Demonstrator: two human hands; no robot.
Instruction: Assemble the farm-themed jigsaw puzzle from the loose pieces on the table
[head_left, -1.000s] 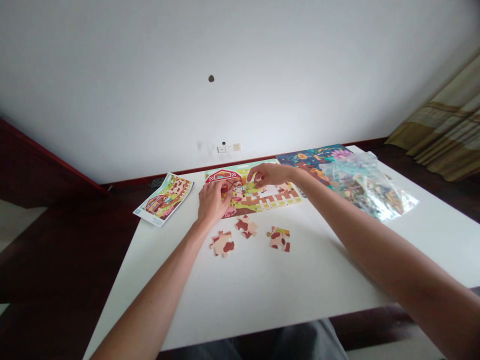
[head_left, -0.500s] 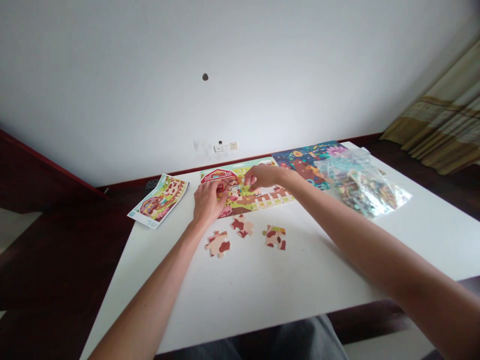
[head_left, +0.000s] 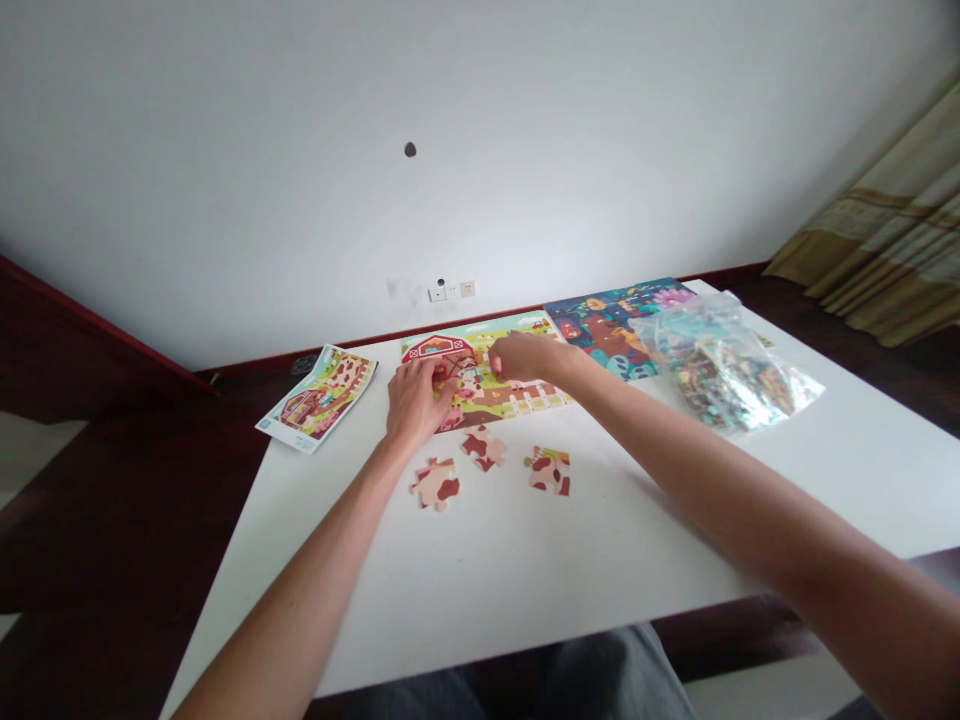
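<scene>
A farm jigsaw puzzle with a red barn and a white fence lies on the white table. My left hand rests on its left edge, fingers extended over the barn side. Across the puzzle's upper right part, my right hand is bent down with curled fingers; whatever may be under or in them is hidden. Three loose cow-patterned pieces lie nearer to me: one puzzle piece at the left, another puzzle piece in the middle and a third puzzle piece at the right.
A printed picture sheet of the farm scene lies at the table's left edge. At the back right is a dark blue puzzle, partly covered by a clear plastic bag of pieces. The wall stands right behind the table.
My right hand has curled in more and drawn slightly lower onto the puzzle. My left hand and the three loose pieces have kept their places on the table.
</scene>
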